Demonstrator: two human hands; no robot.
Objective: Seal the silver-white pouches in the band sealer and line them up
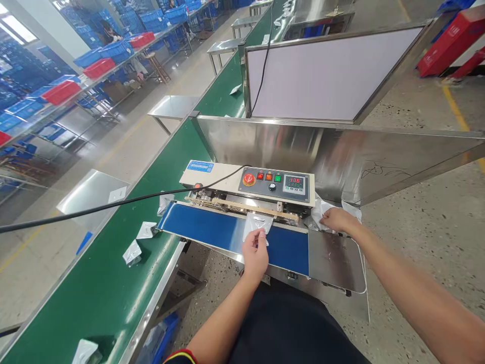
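Note:
A band sealing machine (220, 174) with a lit control panel stands before me, a blue belt (212, 225) running along its front. Between the fingers of my left hand (256, 253) is a small white pouch (251, 222), its upper edge at the sealing strip. On the machine's right end, my right hand (339, 221) has its fingers pressed together at a pile of white pouches (322, 208). Whether it grips one of them is hidden. Below it lies a bare metal plate (335, 258).
A green conveyor (94, 283) passes on the left, carrying several pouches (132, 253). A black cable (151, 199) crosses above it. Behind the machine rises a metal panel (265, 141). Small metal tables (174, 106) and bins (62, 91) stand further left.

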